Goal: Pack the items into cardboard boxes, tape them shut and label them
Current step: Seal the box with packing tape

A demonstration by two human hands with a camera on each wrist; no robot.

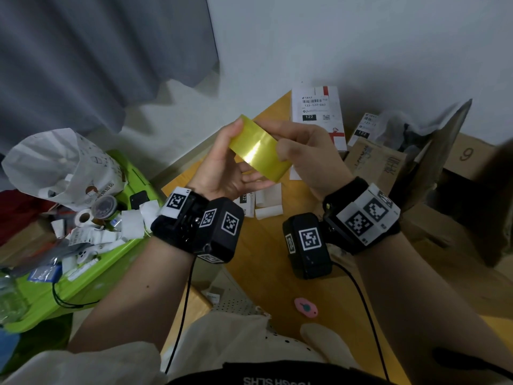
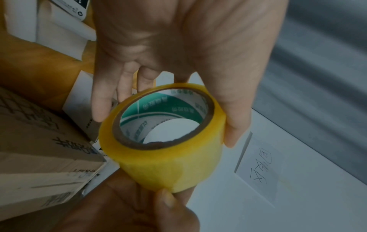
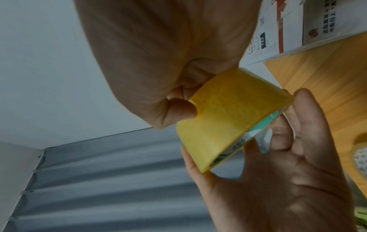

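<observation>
A roll of yellow packing tape (image 1: 259,150) is held up in front of me, above the wooden table (image 1: 266,259). My left hand (image 1: 236,154) grips the roll (image 2: 164,135) across its width, thumb on one side and fingers on the other. My right hand (image 1: 280,137) pinches the roll's (image 3: 228,117) other side, its thumb (image 3: 182,108) pressed on the outer tape surface. An open cardboard box (image 1: 388,162) stands at the right, a clear bag with dark contents inside it. A white box (image 1: 319,115) with a shipping label lies beyond the hands.
A green bin (image 1: 83,273) heaped with paper scraps, a bag and small items sits at the left. Rolled white labels (image 1: 268,204) lie under the hands, and a small pink cutter (image 1: 305,308) lies nearer me. A second tape roll (image 3: 360,157) rests on the table. More cardboard boxes (image 1: 469,157) fill the right.
</observation>
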